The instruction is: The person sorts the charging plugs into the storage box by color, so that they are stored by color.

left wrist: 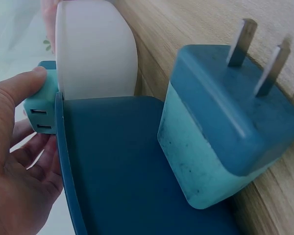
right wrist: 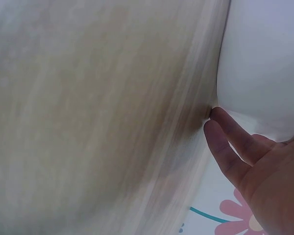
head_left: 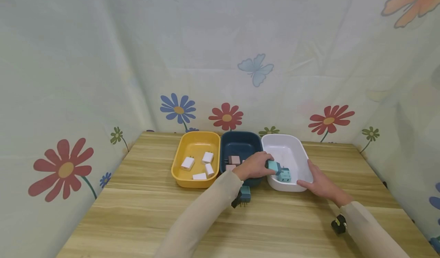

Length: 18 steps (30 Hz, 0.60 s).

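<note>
My left hand point(head_left: 256, 165) pinches a teal two-tone charger plug point(head_left: 274, 166) over the front left part of the white bin point(head_left: 290, 153). In the left wrist view, the thumb presses its side and two slots face the camera. Another teal plug point(head_left: 284, 175) lies inside that bin, partly overlapped by the held one. With fingers fairly straight, my right hand point(head_left: 323, 183) touches the bin's outer right wall, thumb at the front rim. A third teal plug point(left wrist: 220, 122), metal prongs showing, sits on the table before the dark blue bin point(left wrist: 112, 147).
The yellow bin point(head_left: 196, 139) at left holds several white charger plugs point(head_left: 187, 163). Pink plugs point(head_left: 234, 159) lie in the dark blue bin, partly hidden by my left hand. All three bins stand side by side on the wooden table point(head_left: 144, 204), before a flowered curtain point(head_left: 206, 59).
</note>
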Each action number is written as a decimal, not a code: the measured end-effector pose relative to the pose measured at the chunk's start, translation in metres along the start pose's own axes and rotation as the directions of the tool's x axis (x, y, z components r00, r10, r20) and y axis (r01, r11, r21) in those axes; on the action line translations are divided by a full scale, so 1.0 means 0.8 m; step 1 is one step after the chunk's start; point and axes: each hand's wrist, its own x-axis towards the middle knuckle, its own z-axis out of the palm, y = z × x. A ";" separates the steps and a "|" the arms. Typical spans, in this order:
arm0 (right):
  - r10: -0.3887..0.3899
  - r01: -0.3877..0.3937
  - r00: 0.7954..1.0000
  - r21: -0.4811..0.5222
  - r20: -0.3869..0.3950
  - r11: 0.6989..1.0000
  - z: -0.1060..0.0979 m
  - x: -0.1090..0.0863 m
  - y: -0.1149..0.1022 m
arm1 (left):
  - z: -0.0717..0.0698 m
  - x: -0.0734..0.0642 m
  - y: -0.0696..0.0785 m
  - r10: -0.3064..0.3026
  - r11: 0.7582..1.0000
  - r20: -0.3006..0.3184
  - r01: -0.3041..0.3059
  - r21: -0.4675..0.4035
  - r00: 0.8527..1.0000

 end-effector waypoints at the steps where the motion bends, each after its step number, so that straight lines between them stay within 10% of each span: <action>1: 0.002 -0.002 1.000 0.001 0.001 1.000 0.000 0.000 0.000 | 0.000 0.000 0.000 -0.001 1.000 0.000 0.001 -0.002 1.000; 18: -0.015 0.015 1.000 0.003 -0.018 1.000 0.000 0.000 -0.002 | 0.004 0.006 0.004 0.016 1.000 -0.001 -0.016 0.008 1.000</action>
